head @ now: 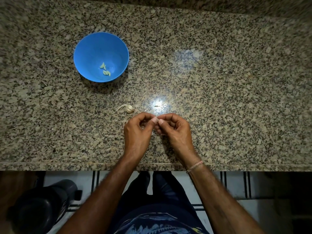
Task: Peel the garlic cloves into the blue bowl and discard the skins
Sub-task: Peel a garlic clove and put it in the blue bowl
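Observation:
A blue bowl [87, 46] stands on the granite counter at the back left, with several peeled garlic cloves [105, 70] lying in its bottom. A small garlic bulb [128, 108] with a dry stalk rests on the counter just beyond my hands. My left hand [137, 130] and my right hand [173, 129] meet fingertip to fingertip above the counter's front part. Between the thumbs a small pale garlic clove [157, 119] is pinched, mostly hidden by the fingers.
A tiny scrap of skin [157, 106] lies in the bright glare spot beyond my hands. The counter's front edge [67, 166] runs across below my wrists. A dark rounded bin [42, 205] stands on the tiled floor at the lower left.

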`<state>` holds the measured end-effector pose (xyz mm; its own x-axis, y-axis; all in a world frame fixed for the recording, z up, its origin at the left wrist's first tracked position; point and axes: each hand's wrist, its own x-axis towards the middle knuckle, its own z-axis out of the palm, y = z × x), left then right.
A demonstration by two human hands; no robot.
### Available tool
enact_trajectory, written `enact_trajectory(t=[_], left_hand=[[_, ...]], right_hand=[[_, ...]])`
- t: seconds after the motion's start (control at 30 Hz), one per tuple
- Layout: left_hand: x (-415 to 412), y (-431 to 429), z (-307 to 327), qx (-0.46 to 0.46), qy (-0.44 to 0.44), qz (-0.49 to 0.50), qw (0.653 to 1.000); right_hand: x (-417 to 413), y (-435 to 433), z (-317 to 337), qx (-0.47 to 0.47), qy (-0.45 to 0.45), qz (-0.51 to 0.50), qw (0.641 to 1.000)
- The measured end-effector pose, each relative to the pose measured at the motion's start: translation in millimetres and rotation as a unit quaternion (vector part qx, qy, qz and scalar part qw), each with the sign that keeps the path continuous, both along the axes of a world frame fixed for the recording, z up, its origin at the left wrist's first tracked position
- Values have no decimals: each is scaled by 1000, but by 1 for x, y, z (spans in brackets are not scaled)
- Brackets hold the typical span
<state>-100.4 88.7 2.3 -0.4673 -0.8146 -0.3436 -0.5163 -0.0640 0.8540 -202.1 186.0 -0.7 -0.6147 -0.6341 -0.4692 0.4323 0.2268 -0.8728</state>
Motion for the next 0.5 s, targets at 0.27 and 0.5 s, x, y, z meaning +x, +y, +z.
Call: enact_trajectory(t=[0.27,0.5], left_hand=[[3,2,1,33,-4,47,998],[0,7,1,8,-22,68,997]], right_hand=[[4,0,-1,-10,65,56,996],[4,-2,1,-9,73,71,995]])
